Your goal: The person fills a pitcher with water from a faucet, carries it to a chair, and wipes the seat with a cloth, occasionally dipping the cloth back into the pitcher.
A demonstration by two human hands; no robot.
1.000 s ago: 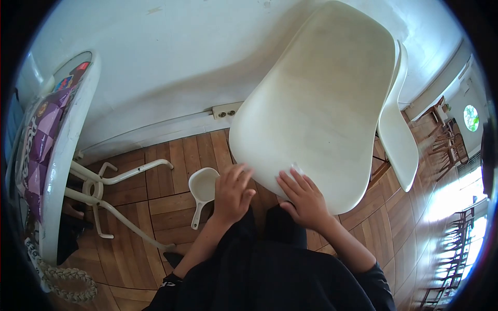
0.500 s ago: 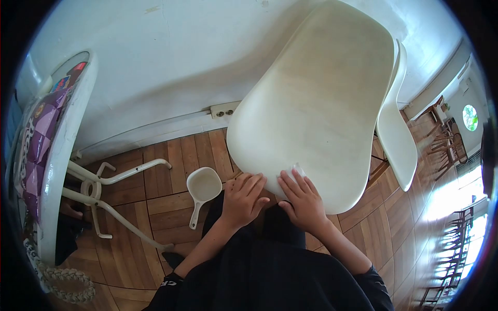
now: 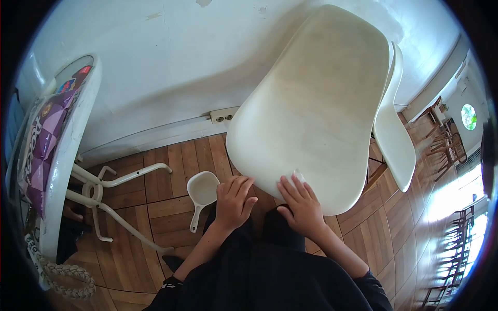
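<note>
A cream-white moulded chair (image 3: 321, 103) stands in front of me, its seat edge nearest my body. My right hand (image 3: 302, 207) lies with fingers spread on the front of the seat, over a small whitish, crumpled piece (image 3: 298, 176) that shows beyond the fingertips. Just left of the seat edge is my left hand (image 3: 234, 203), fingers loosely apart and nothing visible in it. Whether its fingertips touch the chair I cannot tell. Left of that hand a white square pan with a handle (image 3: 202, 188) sits on the wooden floor.
At the left, a white round table (image 3: 78, 140) bears a purple checked package (image 3: 49, 129), with curved metal legs (image 3: 93, 191) below. A braided rope (image 3: 67, 282) hangs there. A wall socket (image 3: 223, 116) is behind. Another white chair (image 3: 397, 135) stands right; wooden chairs (image 3: 450, 147) are farther off.
My left hand has moved left, away from the seat's front edge. My right hand stays on the seat, shifted slightly. The view has tilted a little.
</note>
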